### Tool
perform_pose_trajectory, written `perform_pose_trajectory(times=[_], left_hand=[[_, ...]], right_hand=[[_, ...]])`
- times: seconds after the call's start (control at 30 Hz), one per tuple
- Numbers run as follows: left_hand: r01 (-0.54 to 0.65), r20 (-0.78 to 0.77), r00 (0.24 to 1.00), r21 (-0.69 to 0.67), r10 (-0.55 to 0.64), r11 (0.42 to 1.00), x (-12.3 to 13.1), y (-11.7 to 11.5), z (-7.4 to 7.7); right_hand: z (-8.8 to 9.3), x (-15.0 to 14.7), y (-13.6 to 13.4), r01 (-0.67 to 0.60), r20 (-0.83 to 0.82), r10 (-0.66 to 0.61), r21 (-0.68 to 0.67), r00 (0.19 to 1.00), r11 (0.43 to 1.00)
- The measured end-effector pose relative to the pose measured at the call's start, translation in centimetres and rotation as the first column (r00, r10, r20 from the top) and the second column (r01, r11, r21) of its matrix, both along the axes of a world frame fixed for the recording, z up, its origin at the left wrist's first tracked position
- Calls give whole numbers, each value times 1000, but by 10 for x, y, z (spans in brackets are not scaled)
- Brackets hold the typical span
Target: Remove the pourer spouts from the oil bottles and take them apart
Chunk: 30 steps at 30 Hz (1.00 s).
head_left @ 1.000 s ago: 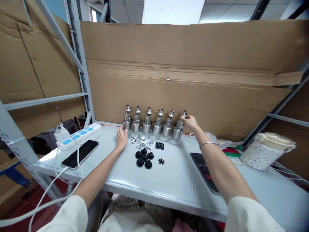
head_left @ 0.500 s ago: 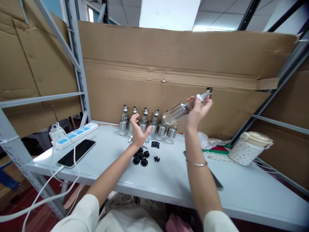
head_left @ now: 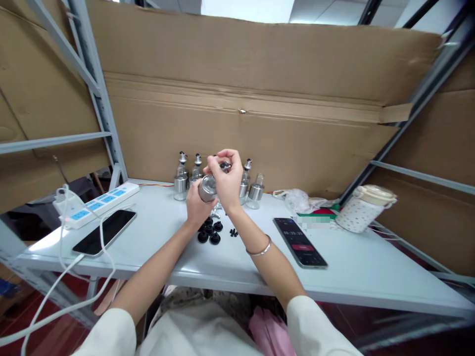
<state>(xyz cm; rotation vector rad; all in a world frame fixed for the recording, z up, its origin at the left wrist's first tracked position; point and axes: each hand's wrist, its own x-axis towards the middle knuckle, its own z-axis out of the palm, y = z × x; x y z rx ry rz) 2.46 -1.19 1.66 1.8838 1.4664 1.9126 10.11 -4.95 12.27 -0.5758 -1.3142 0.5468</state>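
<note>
Head cam: left hand (head_left: pixel 196 206)'s wrapped round a steel-banded bottle (head_left: pixel 208 189) in the air near the black stoppers (head_left: pixel 209 230), right hand (head_left: pixel 228 183)'s pinching its spout (head_left: pixel 224 166). Hands partly block the bottle row (head_left: pixel 181 184) behind the stoppers; timer phone (head_left: pixel 300 242)'s right of them, power strip (head_left: pixel 102 204) left.

Silvery glass bottle (head_left: pixel 208 188), held tilted

Bright overhead light, tabletop (head_left: pixel 222 262) glare, right edge — blurred
</note>
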Motion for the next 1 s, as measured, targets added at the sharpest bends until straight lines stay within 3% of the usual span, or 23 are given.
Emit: perform_pose_trajectory(times=[0.07, 0.13, 0.23, 0.33, 0.37, 0.4, 0.47, 0.53, 0.63, 0.73, 0.77, 0.83, 0.9, 0.93, 1.0], left_hand=[[-53, -41, 998, 34, 54, 998, 1, 1, 0], [4, -75, 997, 5, -4, 1000, 3, -3, 2], [238, -58, 967, -150, -249, 959, 8, -12, 9], [485, 57, 870, -273, -490, 831, 10, -19, 17], [588, 116, 803, -320, -585, 743, 9, -20, 20], [691, 180, 709, -372, -682, 620, 8, -22, 23], [839, 326, 475, -447, -817, 309, 4, -24, 25], [887, 476, 274, -461, -836, 28, 0, -26, 24], [874, 672, 75, -399, -736, -275, -2, -24, 14], [820, 769, -88, -305, -634, -484, 0, -12, -1], [796, 782, -141, -275, -607, -540, 0, -7, -5], [701, 782, -317, -188, -537, -688, 0, 0, -10], [594, 752, -485, -91, -446, -799, -1, 2, -11], [551, 749, -519, -76, -412, -831, -1, -1, -9], [484, 784, -465, -164, -412, -859, 1, -9, -5]], right_hand=[[1, 7, 4, -23, -24, 23, 5, 999, 1000], [2, 14, 8, -31, -34, 31, -1, 999, 1000], [5, 23, 15, -29, -95, 28, -12, 995, 1000], [10, 32, 19, -102, -78, 101, -17, 992, 995], [12, 36, 19, -156, -49, 154, -35, 987, 987], [13, 39, 19, -221, -17, 221, -66, 975, 973], [17, 47, 18, -366, 32, 374, -142, 927, 920], [19, 54, 17, -515, 39, 533, -202, 845, 833], [18, 59, 19, -732, -36, 746, -227, 665, 642], [13, 56, 23, -872, -162, 864, -208, 477, 443], [11, 54, 24, -897, -205, 878, -199, 432, 395], [9, 49, 24, -926, -284, 885, -190, 369, 326], [9, 45, 23, -940, -354, 873, -185, 336, 287], [10, 45, 23, -943, -387, 861, -173, 330, 283], [14, 48, 22, -940, -445, 829, -110, 338, 324]])
